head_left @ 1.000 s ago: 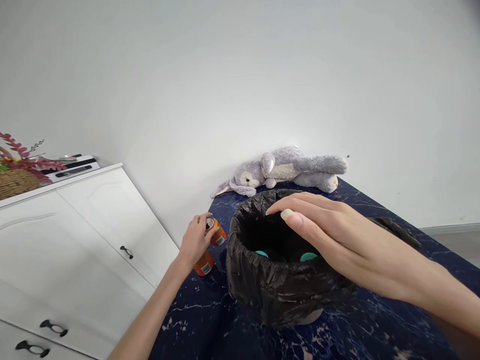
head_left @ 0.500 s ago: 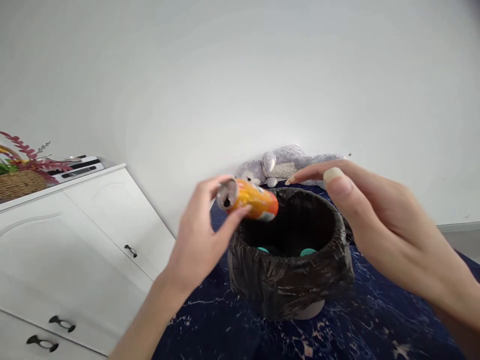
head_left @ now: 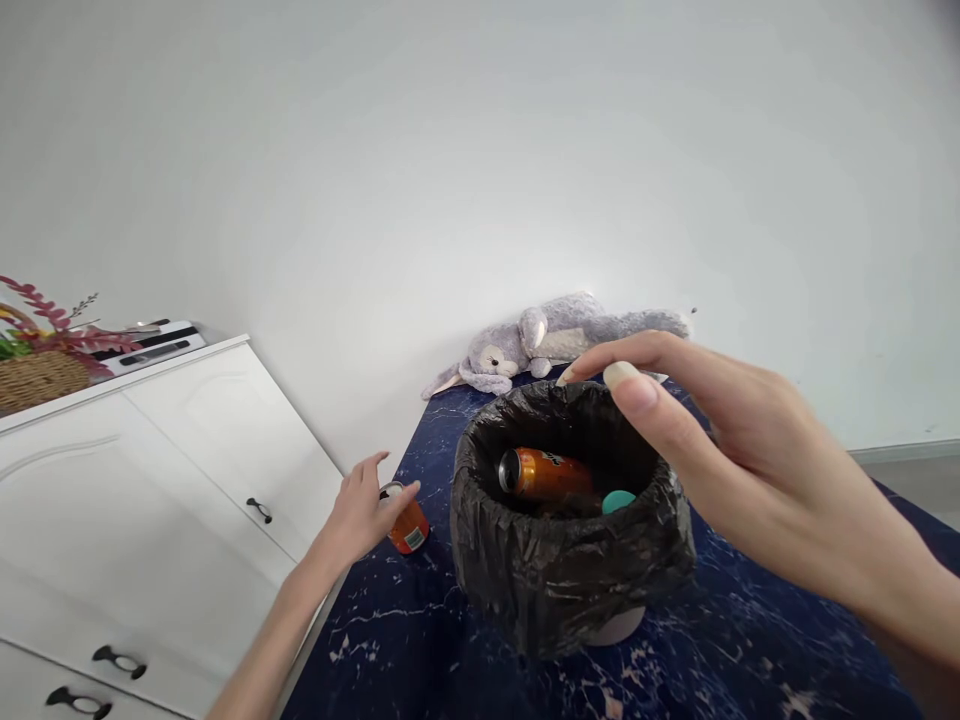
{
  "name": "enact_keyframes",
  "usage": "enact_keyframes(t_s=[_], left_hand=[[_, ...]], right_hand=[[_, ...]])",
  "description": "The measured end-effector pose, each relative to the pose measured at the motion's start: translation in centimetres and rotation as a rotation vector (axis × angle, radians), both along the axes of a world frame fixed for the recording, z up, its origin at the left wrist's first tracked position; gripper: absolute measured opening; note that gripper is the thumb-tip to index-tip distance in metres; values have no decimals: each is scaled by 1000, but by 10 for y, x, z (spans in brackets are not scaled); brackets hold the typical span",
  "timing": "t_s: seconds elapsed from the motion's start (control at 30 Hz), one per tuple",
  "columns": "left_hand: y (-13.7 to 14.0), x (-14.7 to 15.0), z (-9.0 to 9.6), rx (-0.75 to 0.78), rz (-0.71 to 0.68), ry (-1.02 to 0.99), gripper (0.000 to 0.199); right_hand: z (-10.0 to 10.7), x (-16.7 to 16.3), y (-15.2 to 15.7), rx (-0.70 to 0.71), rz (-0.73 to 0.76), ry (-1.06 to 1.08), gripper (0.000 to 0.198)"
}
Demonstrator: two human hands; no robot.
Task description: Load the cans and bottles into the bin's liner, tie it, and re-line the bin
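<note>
Orange can (head_left: 551, 477), lately in left hand (head_left: 358, 512), lay inside black-lined bin (head_left: 555, 570); second can (head_left: 409, 530) remained on worktop (head_left: 390, 625), left grip wide about its top. Right hand (head_left: 742, 430) hung over bin rim, grip empty, loosely parted.

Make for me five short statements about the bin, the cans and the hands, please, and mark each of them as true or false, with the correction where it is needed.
1. One orange can lies on its side inside the bin. True.
2. The left grip is inside the bin. False: it is outside the bin, at a second can, which stands on the table.
3. The right grip is holding a can. False: no object shows in it; it is at the bin's rim, open.
4. The plush toy lies beyond the bin, next to the wall. True.
5. The bin is lined with a white bag. False: the bag is black.
</note>
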State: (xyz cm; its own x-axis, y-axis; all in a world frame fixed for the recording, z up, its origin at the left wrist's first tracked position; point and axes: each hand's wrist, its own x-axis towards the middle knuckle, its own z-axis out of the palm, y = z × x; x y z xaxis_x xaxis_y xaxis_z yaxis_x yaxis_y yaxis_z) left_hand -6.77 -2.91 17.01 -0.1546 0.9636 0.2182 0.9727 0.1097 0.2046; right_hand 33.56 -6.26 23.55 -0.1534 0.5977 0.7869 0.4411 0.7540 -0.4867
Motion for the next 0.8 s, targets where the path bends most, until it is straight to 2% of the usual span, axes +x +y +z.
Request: enact_keyframes(t_s=[0.1,0.17,0.23,0.3,0.4,0.5,0.53,0.6,0.7,0.8], left_hand=[[3,-26,-32,-67,-5,-7,86],[2,-32,-45,-74,-22,-26,80],[1,-32,-50,-72,-36,-43,75],[1,-26,-46,-58,-30,-50,74],[-2,-4,-22,80,23,-68,78],[-12,37,18,447,54,-234,76],[-17,54,33,564,2,-320,74],[-26,88,58,739,-196,-459,64],[-38,130,81,739,-384,-508,55],[-41,155,87,589,-499,-478,54]], right_hand=[[1,0,0,-15,18,-19,36],[1,-1,0,-20,24,-24,36],[0,-1,1,-24,27,-26,36],[0,-1,1,-24,27,-26,36],[0,-1,1,-22,32,-24,35],[0,-2,1,-22,30,-24,35],[-1,-2,1,-20,29,-26,35],[-1,-3,1,-15,27,-28,34],[-2,-4,1,-10,30,-25,33],[-2,-3,1,-27,46,-16,32]])
